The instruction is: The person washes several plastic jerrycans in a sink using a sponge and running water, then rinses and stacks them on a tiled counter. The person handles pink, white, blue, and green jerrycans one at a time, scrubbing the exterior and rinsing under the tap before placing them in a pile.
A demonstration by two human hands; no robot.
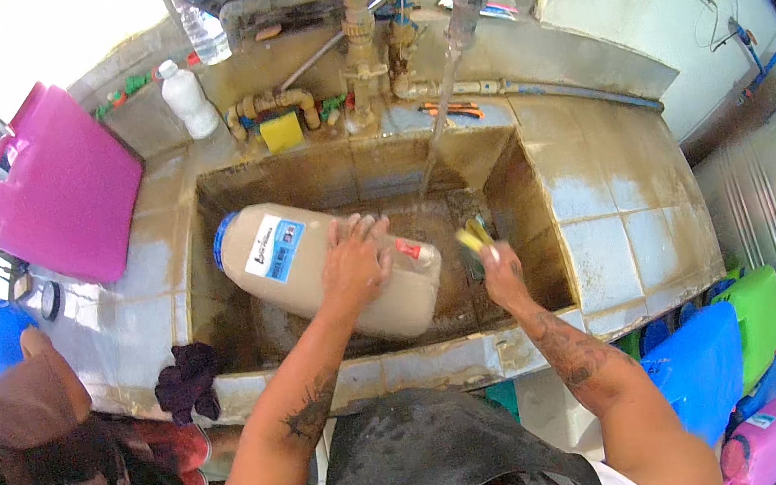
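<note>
A large translucent plastic jug (314, 253) with a blue cap and a label lies tilted across the tiled sink basin (359, 149). My left hand (355, 262) rests on its upper side, near the handle, fingers spread. To the right of the jug, over the basin, my right hand (503, 272) is closed around a yellow scrub sponge (475, 235), slightly blurred. Water (442, 110) runs down from a pipe above the basin, behind the jug and between my hands.
A pink jerrycan (64, 193) stands at the left, a dark cloth (189, 381) on the front edge. A white bottle (188, 99), yellow sponge (281, 133) and orange-handled tools (455, 110) sit behind the basin. Blue jerrycans (704, 368) are at lower right. Another person (27, 447) is at left.
</note>
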